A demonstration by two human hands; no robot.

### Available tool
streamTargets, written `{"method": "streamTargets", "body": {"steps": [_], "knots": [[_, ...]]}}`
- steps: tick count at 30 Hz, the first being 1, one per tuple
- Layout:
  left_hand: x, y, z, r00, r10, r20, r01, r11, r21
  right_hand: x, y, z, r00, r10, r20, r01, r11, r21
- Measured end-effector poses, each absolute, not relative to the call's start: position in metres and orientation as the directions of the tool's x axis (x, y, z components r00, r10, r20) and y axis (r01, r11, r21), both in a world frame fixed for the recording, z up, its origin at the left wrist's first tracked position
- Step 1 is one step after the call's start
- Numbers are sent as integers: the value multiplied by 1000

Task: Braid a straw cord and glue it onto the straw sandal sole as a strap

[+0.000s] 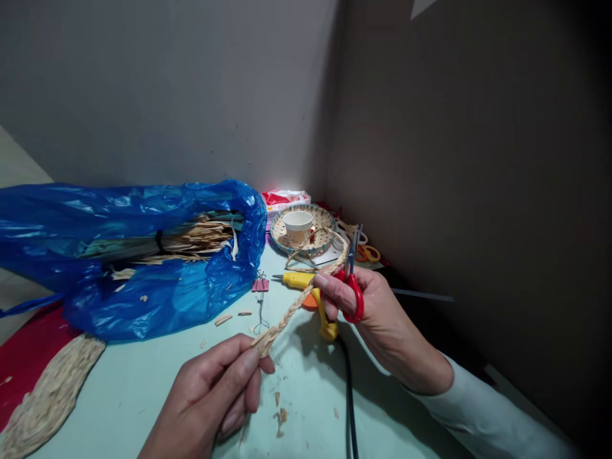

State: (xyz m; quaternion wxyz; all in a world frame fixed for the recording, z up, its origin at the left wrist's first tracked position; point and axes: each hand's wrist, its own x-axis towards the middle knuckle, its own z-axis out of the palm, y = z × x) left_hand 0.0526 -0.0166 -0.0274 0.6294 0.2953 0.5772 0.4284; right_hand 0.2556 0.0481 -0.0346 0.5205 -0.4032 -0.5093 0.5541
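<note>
Nearest the camera, the left hand (215,389) has thumb and fingers pinched tight on one end of a pale braid (289,312), where the strands spread flat. Beside it, dry scraps (282,417) lie on the near tabletop (138,376). From that hand the braid runs off to the right and far, held above the tabletop. Its weave looks regular along this stretch, so I judge the plaiting here done, while the flared near end seems unfinished.

Farther right, the right hand (377,312) has its fingers curled through red-handled scissors (354,296), blades pointing far, its thumb apparently pressing the braid as well. Whether the blades are parted, I cannot tell; no cut shows on the braid.

Beyond, a yellow glue gun (299,280) lies on the tabletop; no glue is visible on the braid. Left of it, a blue plastic bag (162,293) holds a bundle of dry strips (205,233), so plenty of material appears unused. Farther off, the braid curves back near a round woven tray (282,239); its far end is too unclear to judge.
</note>
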Motion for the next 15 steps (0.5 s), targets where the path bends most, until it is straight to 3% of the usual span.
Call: {"method": "streamTargets", "body": {"steps": [5, 8, 11, 13, 15], "knots": [[53, -17, -23, -46, 889, -456, -221, 436, 872, 255, 47, -29, -229, 971, 62, -77, 45, -996], [51, -16, -22, -56, 895, -443, -238, 419, 876, 251, 42, -25, -401, 916, 16, 179, 96, -979], [49, -15, -24, -46, 903, -426, -281, 398, 873, 246, 35, -24, -500, 865, 36, 516, 331, -790], [47, -14, -28, -10, 915, -404, -301, 382, 873, 244, 30, -25, -515, 855, 62, 630, 426, -649], [46, -12, -32, 27, 927, -374, -301, 365, 881, 244, 27, -25, -518, 854, 55, 673, 446, -590]]}}
